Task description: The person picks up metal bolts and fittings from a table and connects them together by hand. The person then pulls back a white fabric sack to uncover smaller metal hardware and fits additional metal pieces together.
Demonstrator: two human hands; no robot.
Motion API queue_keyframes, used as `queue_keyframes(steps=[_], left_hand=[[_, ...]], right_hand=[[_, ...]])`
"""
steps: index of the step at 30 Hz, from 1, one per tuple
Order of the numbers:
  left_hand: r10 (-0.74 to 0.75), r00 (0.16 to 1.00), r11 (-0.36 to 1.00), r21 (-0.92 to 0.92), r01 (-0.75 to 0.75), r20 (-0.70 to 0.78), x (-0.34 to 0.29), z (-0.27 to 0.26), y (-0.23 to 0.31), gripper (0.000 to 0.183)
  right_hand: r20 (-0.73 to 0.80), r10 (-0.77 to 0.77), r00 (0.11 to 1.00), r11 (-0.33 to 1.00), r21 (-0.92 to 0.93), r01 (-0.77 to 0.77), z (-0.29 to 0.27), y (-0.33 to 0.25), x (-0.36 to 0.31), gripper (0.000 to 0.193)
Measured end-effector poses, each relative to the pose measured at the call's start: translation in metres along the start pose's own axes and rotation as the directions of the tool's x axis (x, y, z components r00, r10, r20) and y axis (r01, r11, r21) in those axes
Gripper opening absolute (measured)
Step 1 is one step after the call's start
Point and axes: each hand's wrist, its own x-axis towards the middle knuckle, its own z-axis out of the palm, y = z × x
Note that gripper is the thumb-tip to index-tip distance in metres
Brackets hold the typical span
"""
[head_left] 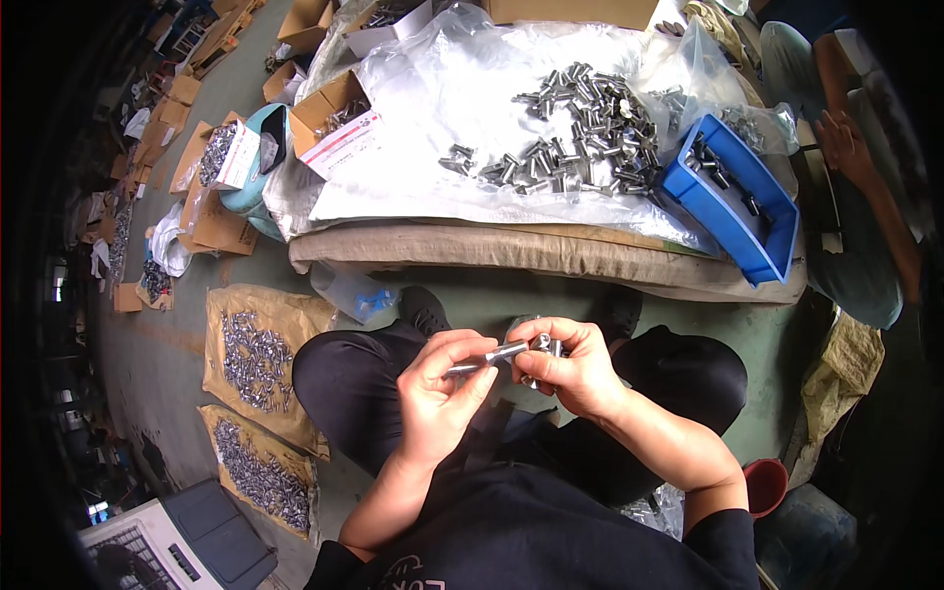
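Above my lap, my left hand (433, 405) pinches a slim shiny metal rod (506, 352) between thumb and fingers. The rod points toward my right hand (582, 376), and its far end reaches that hand's fingers. Several short metal cylinders (541, 343) are bunched in my right hand, partly hidden by its thumb and fingers. Ahead, a loose heap of similar bolt-like metal pieces (600, 128) lies on a white plastic sheet (423, 128) over a low padded table. At its right edge a blue plastic bin (728, 221) sits tilted, with a few pieces inside.
An open cardboard box (339, 138) with metal pieces stands at the table's left. On the floor, two brown sacks (320, 310) carry spread metal pieces. A red bucket (767, 487) is at lower right. Another person's hand (844, 143) shows at far right.
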Motion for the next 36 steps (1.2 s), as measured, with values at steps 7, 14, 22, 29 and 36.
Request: queue_keyframes(steps=[7, 14, 22, 29, 36], left_hand=[[-0.031, 0.999, 0.995, 0.096, 0.028, 0.031, -0.003, 0.005, 0.005, 0.036], [-0.228, 0.963, 0.891, -0.367, 0.266, 0.145, 0.0, -0.006, 0.003, 0.024], [-0.088, 0.987, 0.991, -0.092, 0.101, 0.136, -0.002, -0.007, -0.002, 0.025], [0.081, 0.986, 0.934, 0.334, -0.125, 0.143, -0.003, 0.002, -0.007, 0.029], [-0.219, 0.975, 0.975, -0.012, 0.22, 0.029, -0.007, -0.006, -0.012, 0.028]], right_hand=[[0.084, 0.068, 0.994, 0.979, 0.187, -0.083, -0.007, 0.001, 0.003, 0.018], [0.162, 0.041, 0.986, 0.858, 0.499, -0.118, -0.007, -0.002, 0.007, 0.012], [0.115, 0.268, 0.957, 0.955, 0.098, -0.279, -0.007, 0.0, 0.005, 0.016], [0.128, 0.237, 0.963, 0.964, 0.092, -0.25, -0.001, -0.001, 0.003, 0.023], [0.049, 0.077, 0.996, 0.997, -0.003, -0.077, -0.002, 0.001, 0.002, 0.019]])
